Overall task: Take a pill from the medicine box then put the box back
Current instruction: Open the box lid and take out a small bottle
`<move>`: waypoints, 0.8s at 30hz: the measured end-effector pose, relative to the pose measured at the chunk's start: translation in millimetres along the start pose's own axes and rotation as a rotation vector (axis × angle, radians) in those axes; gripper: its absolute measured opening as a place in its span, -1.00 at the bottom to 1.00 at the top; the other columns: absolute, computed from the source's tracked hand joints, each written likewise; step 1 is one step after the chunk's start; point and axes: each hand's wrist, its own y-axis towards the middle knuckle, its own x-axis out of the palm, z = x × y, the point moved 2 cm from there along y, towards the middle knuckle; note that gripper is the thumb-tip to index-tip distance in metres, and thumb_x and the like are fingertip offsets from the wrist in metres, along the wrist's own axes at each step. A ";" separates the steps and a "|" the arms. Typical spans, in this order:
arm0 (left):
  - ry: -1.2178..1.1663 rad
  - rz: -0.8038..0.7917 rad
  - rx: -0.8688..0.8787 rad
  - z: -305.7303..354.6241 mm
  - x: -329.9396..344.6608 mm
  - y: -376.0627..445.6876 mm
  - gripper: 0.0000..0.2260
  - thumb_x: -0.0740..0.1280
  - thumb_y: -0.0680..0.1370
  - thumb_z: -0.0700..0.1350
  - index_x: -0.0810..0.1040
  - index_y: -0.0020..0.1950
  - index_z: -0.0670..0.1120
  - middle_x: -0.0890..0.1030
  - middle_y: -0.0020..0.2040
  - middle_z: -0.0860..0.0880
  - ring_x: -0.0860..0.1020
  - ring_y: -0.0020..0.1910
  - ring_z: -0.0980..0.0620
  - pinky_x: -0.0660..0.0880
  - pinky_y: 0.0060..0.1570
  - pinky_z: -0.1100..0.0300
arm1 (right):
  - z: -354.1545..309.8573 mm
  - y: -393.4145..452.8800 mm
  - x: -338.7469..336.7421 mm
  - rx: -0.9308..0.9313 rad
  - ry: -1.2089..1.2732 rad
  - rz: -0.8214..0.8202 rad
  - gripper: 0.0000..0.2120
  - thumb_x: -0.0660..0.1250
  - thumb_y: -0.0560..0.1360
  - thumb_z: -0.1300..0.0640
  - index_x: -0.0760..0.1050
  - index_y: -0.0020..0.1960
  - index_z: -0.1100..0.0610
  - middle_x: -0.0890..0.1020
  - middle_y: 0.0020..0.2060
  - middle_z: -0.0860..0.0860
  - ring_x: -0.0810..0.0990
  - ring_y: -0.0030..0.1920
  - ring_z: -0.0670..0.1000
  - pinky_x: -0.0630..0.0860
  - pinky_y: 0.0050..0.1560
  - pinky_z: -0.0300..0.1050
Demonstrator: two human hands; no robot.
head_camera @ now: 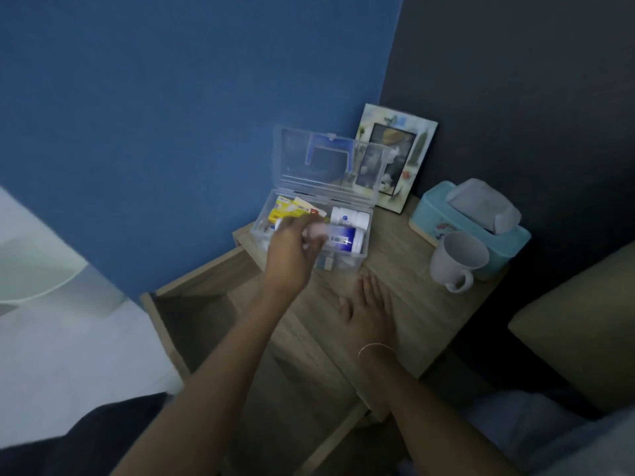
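A clear plastic medicine box [362, 249] stands on the wooden bedside table [405, 304] with its lid [292, 156] raised against the blue wall. Inside lie two white and blue bottles [348, 218], yellow packets [285, 211] and other small items. My left hand [292, 252] hovers over the box's front left part, fingers curled around something small and pale that is blurred; I cannot tell what it is. My right hand [369, 310] rests flat, palm down, on the tabletop just in front of the box, fingers together.
A picture frame [409, 159] leans on the dark wall behind the box. A teal tissue box [474, 225] and a grey mug [457, 259] stand at the table's right. The table's drawer [192, 310] is pulled out to the left. A cushion [584, 324] lies at the right.
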 end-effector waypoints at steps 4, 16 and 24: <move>-0.032 -0.094 -0.105 4.4 -10.6 -54.1 -0.79 0.43 0.47 -0.11 0.60 0.09 -0.09 0.61 0.05 -0.14 0.60 -0.11 -0.03 0.49 -0.10 0.27 | -6.3 6.0 -17.1 0.030 0.033 -0.166 -0.45 0.00 0.62 -0.05 0.06 0.53 0.17 0.08 0.55 0.09 -0.01 0.55 0.05 -0.07 0.53 0.04; -0.054 -0.227 0.035 22.7 -20.7 -121.2 -0.70 0.48 0.39 -0.25 0.61 0.10 -0.07 0.62 0.04 -0.01 0.53 -0.06 0.14 0.39 -0.08 0.52 | -46.2 -66.6 -74.7 0.643 1.880 -0.622 -0.80 0.20 0.56 0.18 0.54 0.05 0.25 0.72 -0.21 0.15 0.71 -0.22 0.03 0.64 -0.21 -0.13; 0.048 -0.370 0.249 38.6 -15.5 -123.8 -0.70 0.41 0.48 -0.02 0.59 0.19 -0.04 0.58 -0.02 -0.08 0.53 -0.06 0.05 0.45 -0.04 0.25 | -23.4 -88.4 -76.4 0.671 2.023 -0.637 -0.66 0.43 0.39 -0.01 0.68 -0.07 0.28 0.70 -0.14 0.12 0.64 -0.15 -0.02 0.61 -0.21 -0.19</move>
